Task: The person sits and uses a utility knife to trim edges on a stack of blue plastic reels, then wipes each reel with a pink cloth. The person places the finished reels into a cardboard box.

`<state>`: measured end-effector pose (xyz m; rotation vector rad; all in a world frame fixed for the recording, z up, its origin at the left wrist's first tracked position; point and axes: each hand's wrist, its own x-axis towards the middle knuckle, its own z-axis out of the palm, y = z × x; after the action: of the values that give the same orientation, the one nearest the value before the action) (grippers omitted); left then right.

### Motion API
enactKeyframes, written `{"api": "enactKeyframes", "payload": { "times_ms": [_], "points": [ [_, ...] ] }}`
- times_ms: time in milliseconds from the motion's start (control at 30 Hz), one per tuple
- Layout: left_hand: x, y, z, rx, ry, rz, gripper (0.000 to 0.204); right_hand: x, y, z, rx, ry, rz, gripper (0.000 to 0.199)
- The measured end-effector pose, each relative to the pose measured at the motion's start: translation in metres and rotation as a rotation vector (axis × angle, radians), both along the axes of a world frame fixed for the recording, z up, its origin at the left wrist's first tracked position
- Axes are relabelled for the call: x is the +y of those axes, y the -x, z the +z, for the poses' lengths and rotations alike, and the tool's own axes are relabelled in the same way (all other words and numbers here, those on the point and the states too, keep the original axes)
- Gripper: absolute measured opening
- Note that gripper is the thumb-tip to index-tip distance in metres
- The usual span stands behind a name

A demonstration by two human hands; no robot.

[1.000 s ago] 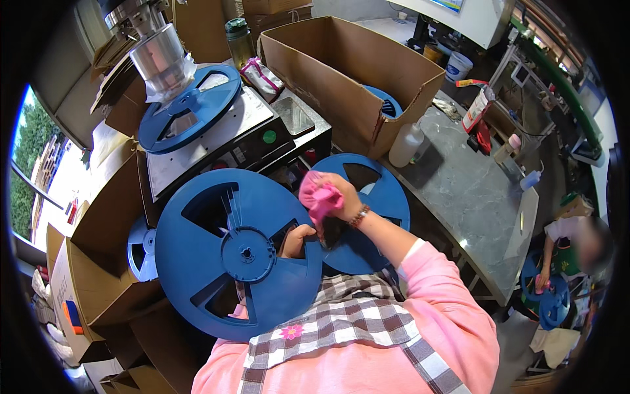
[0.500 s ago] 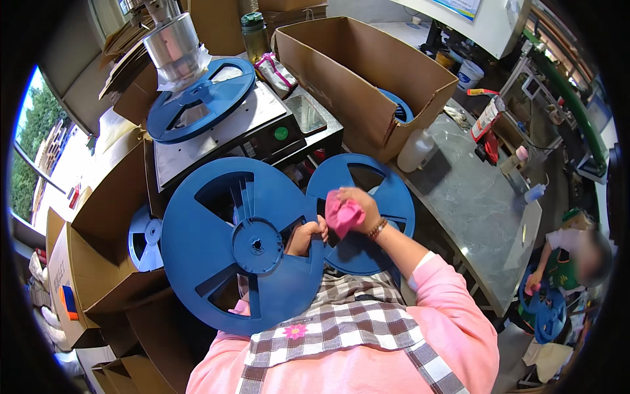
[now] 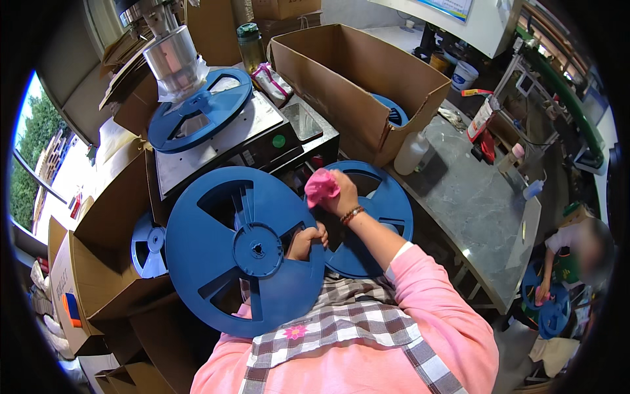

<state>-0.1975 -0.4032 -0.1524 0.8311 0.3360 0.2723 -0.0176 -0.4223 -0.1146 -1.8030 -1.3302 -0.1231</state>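
Note:
A large blue plastic reel [image 3: 190, 249] stands tilted in front of me, its round hub facing up. My left hand [image 3: 306, 241] grips it through one of the openings near its right rim, fingers curled round the edge. Bunched in my right hand [image 3: 344, 197] is a pink cloth [image 3: 321, 188], held above the reel's upper right rim. Whether the cloth touches the reel I cannot tell. Behind and to the right lies a second blue reel [image 3: 394, 203], partly covered by my right forearm and the first reel.
Under a metal press head [image 3: 174, 64] at back left rests another blue reel [image 3: 230, 108]. A cardboard box [image 3: 328, 75] holds a reel; an open carton [image 3: 118, 262] at left holds another. A bottle [image 3: 412, 152] stands on the grey table [image 3: 459, 197]. A co-worker [image 3: 564, 256] handles a reel at far right.
My right hand has moved left with the pink cloth, closer to the held reel's upper right rim. The held reel has shifted slightly, still in my left hand.

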Motion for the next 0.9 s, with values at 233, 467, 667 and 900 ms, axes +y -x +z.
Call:
{"api": "enactKeyframes", "payload": {
  "times_ms": [233,467,667,900],
  "points": [
    [-0.002,0.002,0.011,0.018,-0.005,0.068,0.01,-0.102,-0.056,-0.014,-0.08,0.009,0.018,0.031],
    [0.001,-0.004,0.001,-0.042,-0.003,0.024,0.012,-0.256,-0.143,-0.073,1.103,-0.532,-0.622,0.019],
    [0.001,-0.004,0.003,-0.051,0.028,0.016,0.013,-0.253,-0.096,-0.074,1.784,-0.328,0.122,0.012],
    [-0.001,-0.002,0.011,-0.045,0.028,0.038,0.009,-0.207,-0.062,-0.063,1.434,-0.123,-0.263,0.016]
  ]
}}
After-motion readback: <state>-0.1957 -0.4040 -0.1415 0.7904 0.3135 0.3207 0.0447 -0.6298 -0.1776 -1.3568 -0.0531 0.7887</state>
